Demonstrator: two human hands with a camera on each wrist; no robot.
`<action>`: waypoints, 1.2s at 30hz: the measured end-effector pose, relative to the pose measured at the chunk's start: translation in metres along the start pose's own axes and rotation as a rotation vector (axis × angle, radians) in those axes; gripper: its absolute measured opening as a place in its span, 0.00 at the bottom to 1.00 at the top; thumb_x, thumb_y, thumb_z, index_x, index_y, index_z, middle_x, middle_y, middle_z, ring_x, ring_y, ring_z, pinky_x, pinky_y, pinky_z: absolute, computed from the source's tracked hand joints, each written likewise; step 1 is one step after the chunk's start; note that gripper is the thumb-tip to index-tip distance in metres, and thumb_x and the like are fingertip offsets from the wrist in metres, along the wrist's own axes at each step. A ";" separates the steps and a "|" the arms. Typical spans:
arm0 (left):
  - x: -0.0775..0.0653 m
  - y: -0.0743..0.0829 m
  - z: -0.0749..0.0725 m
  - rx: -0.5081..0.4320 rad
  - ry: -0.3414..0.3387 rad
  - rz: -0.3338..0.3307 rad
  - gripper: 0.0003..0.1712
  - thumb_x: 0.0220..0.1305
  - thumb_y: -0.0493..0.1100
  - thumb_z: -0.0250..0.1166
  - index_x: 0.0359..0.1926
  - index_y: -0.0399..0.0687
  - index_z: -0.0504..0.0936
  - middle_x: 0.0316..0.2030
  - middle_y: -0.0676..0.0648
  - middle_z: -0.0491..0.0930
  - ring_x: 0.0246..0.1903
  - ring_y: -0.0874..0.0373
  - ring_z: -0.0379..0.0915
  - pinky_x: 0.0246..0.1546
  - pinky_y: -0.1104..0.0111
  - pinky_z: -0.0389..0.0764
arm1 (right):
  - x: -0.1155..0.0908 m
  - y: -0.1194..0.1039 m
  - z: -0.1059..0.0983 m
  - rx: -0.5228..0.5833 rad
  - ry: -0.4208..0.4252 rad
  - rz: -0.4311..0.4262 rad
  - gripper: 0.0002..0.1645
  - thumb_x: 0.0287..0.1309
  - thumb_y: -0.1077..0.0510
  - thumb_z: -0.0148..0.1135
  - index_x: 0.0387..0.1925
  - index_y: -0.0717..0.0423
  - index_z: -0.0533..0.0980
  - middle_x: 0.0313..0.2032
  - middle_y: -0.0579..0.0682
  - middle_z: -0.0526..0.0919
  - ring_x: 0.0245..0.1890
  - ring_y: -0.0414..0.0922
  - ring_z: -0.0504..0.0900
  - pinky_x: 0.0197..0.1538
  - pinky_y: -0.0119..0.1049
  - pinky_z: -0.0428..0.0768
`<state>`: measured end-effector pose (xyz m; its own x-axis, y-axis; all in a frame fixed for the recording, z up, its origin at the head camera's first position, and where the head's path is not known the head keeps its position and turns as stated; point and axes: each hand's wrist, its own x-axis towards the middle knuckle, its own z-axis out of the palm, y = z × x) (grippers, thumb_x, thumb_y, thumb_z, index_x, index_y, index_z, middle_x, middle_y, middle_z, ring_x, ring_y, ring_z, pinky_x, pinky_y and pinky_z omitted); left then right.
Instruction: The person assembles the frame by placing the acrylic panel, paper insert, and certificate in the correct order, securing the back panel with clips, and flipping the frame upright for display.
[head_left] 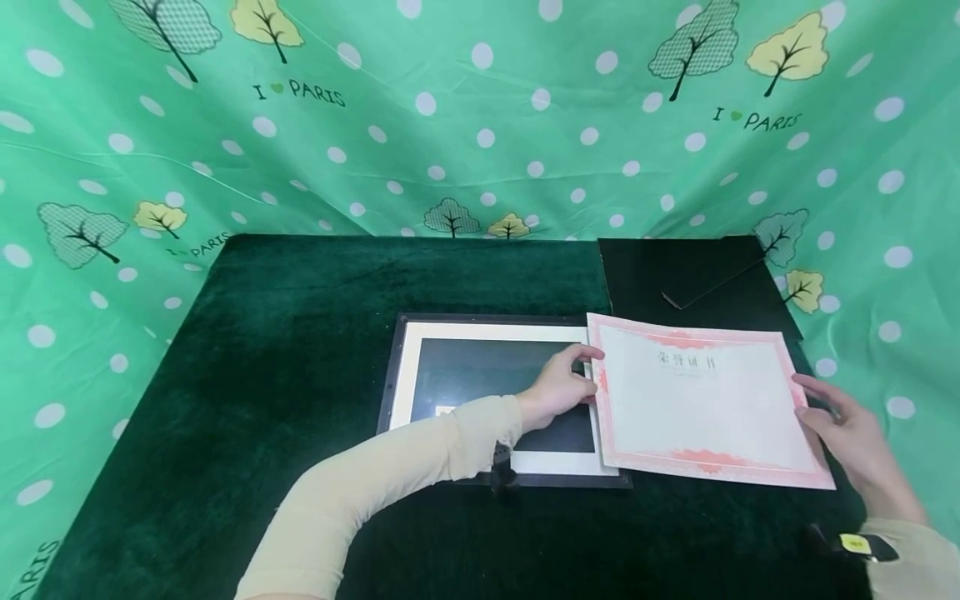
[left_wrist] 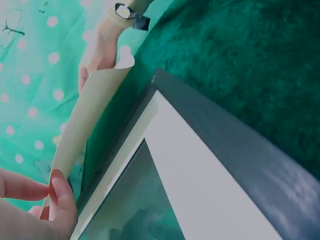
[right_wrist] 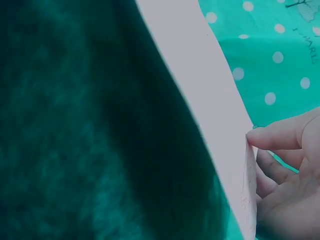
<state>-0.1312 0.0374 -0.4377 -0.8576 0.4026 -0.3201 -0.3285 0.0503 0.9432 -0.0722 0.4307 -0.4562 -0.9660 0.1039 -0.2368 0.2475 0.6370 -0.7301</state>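
Note:
A white certificate sheet (head_left: pixel 697 408) with a pink border and Chinese characters along its top is held up between both hands. My left hand (head_left: pixel 558 387) pinches its left edge between thumb and fingers, over the right side of a picture frame. By the right edge, my right hand (head_left: pixel 851 437) grips the paper with thumb and fingers, as the right wrist view also shows. The dark picture frame (head_left: pixel 392 392) lies flat, with a white mat (head_left: pixel 495 332) around a dark glassy middle. The certificate overlaps the frame's right edge, and my left forearm hides part of its lower side.
Behind the certificate lies a black backing board (head_left: pixel 675 271) with a flap-like strip (head_left: pixel 712 283) on it, at the table's back right. Dark green velvet cloth (head_left: pixel 300 333) covers the table. A green polka-dot curtain (head_left: pixel 480 125) hangs around the back and sides.

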 end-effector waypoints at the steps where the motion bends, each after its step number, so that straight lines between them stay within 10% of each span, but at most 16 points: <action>1: 0.000 0.000 -0.002 0.000 0.001 0.001 0.28 0.57 0.21 0.55 0.59 0.42 0.73 0.48 0.49 0.70 0.27 0.57 0.79 0.35 0.66 0.82 | 0.000 -0.001 0.000 0.018 0.005 -0.012 0.33 0.71 0.51 0.51 0.74 0.41 0.56 0.64 0.58 0.59 0.39 0.26 0.69 0.40 0.29 0.67; 9: -0.001 -0.001 -0.018 0.055 0.038 0.010 0.28 0.58 0.22 0.54 0.58 0.43 0.73 0.52 0.47 0.68 0.27 0.58 0.78 0.36 0.66 0.81 | -0.001 -0.018 -0.004 0.168 0.013 -0.057 0.32 0.69 0.56 0.55 0.71 0.37 0.61 0.54 0.34 0.64 0.33 0.29 0.80 0.33 0.23 0.74; 22: -0.007 0.009 -0.054 0.113 0.111 0.093 0.30 0.57 0.22 0.52 0.60 0.45 0.73 0.55 0.46 0.70 0.25 0.55 0.74 0.24 0.66 0.71 | 0.004 -0.056 0.009 0.230 -0.025 -0.116 0.32 0.73 0.57 0.48 0.73 0.36 0.57 0.73 0.48 0.48 0.32 0.32 0.82 0.29 0.31 0.80; 28: -0.011 0.011 -0.079 0.138 0.149 0.113 0.30 0.58 0.22 0.51 0.61 0.43 0.72 0.58 0.43 0.68 0.28 0.55 0.74 0.43 0.52 0.76 | 0.014 -0.072 0.029 0.350 -0.065 -0.204 0.31 0.73 0.60 0.47 0.73 0.42 0.56 0.67 0.52 0.52 0.29 0.37 0.84 0.26 0.31 0.80; 36: -0.016 0.017 -0.109 0.201 0.222 0.148 0.30 0.59 0.23 0.51 0.62 0.45 0.71 0.59 0.43 0.67 0.30 0.53 0.72 0.35 0.60 0.75 | 0.023 -0.099 0.051 0.383 -0.056 -0.260 0.32 0.73 0.58 0.48 0.74 0.44 0.55 0.65 0.53 0.53 0.30 0.39 0.84 0.24 0.31 0.79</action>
<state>-0.1662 -0.0679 -0.4263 -0.9628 0.2107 -0.1693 -0.1285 0.1941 0.9725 -0.1151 0.3310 -0.4218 -0.9967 -0.0699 -0.0407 0.0173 0.3078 -0.9513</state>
